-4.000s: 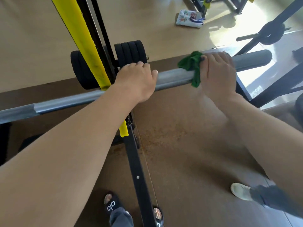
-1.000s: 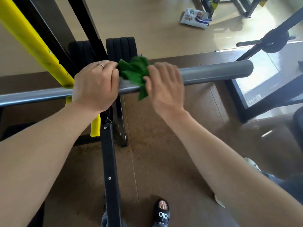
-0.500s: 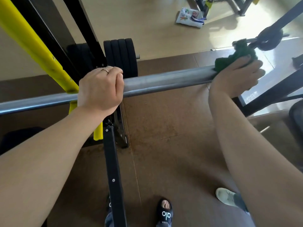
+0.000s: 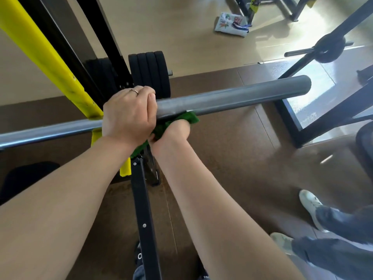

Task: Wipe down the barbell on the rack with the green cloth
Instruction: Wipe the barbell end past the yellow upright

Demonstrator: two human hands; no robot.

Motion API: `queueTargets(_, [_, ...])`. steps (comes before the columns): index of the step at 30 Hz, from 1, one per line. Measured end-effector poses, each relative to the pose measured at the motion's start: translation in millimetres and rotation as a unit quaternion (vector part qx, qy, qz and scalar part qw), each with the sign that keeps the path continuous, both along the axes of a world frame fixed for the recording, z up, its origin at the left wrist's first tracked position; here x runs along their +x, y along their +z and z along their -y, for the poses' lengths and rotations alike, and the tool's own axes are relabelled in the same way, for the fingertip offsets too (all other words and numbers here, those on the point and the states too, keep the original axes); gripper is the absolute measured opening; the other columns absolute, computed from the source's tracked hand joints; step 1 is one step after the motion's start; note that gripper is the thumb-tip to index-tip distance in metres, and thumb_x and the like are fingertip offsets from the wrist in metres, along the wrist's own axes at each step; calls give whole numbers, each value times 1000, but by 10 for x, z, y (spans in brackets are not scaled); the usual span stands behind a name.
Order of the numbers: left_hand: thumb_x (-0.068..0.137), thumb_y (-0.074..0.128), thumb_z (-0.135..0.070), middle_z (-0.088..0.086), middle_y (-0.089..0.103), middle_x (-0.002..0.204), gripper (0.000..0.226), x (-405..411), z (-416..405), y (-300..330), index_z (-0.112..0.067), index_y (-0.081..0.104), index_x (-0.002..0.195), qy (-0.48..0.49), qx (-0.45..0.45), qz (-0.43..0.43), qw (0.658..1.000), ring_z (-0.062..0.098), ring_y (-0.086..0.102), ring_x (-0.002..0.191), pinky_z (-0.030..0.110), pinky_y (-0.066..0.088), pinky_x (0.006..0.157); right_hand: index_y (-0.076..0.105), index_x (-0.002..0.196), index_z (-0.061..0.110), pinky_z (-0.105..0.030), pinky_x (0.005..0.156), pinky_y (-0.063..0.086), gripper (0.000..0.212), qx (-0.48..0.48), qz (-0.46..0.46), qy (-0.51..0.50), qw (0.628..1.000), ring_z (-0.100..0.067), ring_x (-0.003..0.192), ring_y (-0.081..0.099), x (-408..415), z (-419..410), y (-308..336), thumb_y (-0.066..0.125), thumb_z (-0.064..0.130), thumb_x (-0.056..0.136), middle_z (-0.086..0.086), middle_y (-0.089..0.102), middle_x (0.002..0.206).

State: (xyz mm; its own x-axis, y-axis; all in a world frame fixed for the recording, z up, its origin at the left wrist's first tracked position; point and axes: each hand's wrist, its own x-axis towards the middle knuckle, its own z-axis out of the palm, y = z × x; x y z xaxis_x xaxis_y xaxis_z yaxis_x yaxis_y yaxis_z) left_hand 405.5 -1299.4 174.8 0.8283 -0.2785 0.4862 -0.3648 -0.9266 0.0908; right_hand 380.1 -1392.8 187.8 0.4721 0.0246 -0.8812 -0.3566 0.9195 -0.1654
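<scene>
The grey barbell (image 4: 232,96) lies across the view from the left edge to its thick sleeve end at the right. My left hand (image 4: 129,114) is wrapped over the bar next to the yellow rack upright (image 4: 44,57), a ring on one finger. My right hand (image 4: 173,132) sits just below the bar, right beside the left hand, closed on the green cloth (image 4: 181,119). The cloth is pressed against the underside of the sleeve's inner end, and part of it hangs down behind my left wrist.
Black weight plates (image 4: 149,73) stand on a peg behind the bar. A black rack foot (image 4: 144,209) runs along the brown floor mat toward me. Another person's legs and shoes (image 4: 314,211) stand at the lower right. A second black frame (image 4: 323,118) and a white bag (image 4: 232,24) lie beyond.
My right hand slid the cloth from the sleeve's far right end back left along the bar to beside my left hand, now under the bar. My left hand kept its grip.
</scene>
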Motion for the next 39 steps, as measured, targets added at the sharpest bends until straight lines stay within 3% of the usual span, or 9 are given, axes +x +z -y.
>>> queueTargets(4, [106,35,-22,9,72,85,40,3,-27,5,-7,71,99,-11,-10,-5,1000,27,66,73,36,48,58,53,128,17,-48,87,45,37,-47,9,-25,999,-36,108,60,43,492,-31,43,43,103,-14,65,118])
queueTargets(9, [107,34,-23,9,74,88,42,-11,-20,2,-7,72,102,-13,-9,2,1000,26,68,77,32,47,59,59,126,17,-55,91,51,42,-67,37,-131,988,-40,104,64,225,1328,-84,50,48,98,-17,68,114])
queueTargets(14, [107,33,-24,7,73,89,42,1,-32,-10,-9,72,101,-6,-4,-1,1000,26,68,79,35,48,61,63,123,16,-52,82,56,38,57,97,-143,983,-35,91,73,129,693,-149,51,44,101,-17,75,102])
queueTargets(19, [103,37,-23,7,72,87,36,5,-24,1,-10,71,99,-1,10,4,1000,28,66,78,36,45,64,63,127,9,-49,107,45,45,132,103,-38,985,-37,114,62,116,56,-193,45,40,100,-21,66,123])
queueTargets(26, [106,33,-25,9,74,90,44,-5,-30,-10,-7,73,102,-17,5,5,1000,27,69,80,34,49,64,63,121,16,-59,99,48,50,51,95,-116,987,-41,104,65,183,811,-129,41,55,100,-22,70,110])
queueTargets(29, [107,31,-26,10,75,91,46,-10,-20,4,-6,73,104,-16,0,0,1000,27,69,82,34,50,66,63,119,16,-46,76,58,32,-46,58,-152,986,-31,84,65,161,1396,-53,56,38,97,-14,69,97])
queueTargets(31, [107,30,-27,10,75,93,48,-10,-18,-1,-7,73,105,-15,2,7,1000,27,70,83,35,51,68,63,110,13,-44,79,57,21,-98,72,-178,976,-26,82,63,119,1522,8,64,27,94,-10,67,96])
queueTargets(35, [107,35,-24,11,76,96,43,-13,-10,-5,-5,73,106,-20,-4,18,1000,29,71,87,39,54,75,64,116,16,-51,101,50,30,-1,55,-219,974,-34,96,68,228,1090,-52,47,38,104,-15,73,101])
queueTargets(39, [104,39,-20,12,75,97,36,14,-28,-19,-5,71,106,-17,-6,23,1000,32,69,89,42,51,79,65,125,14,-48,106,46,38,55,67,-97,991,-36,112,65,64,114,-270,44,37,101,-17,70,118])
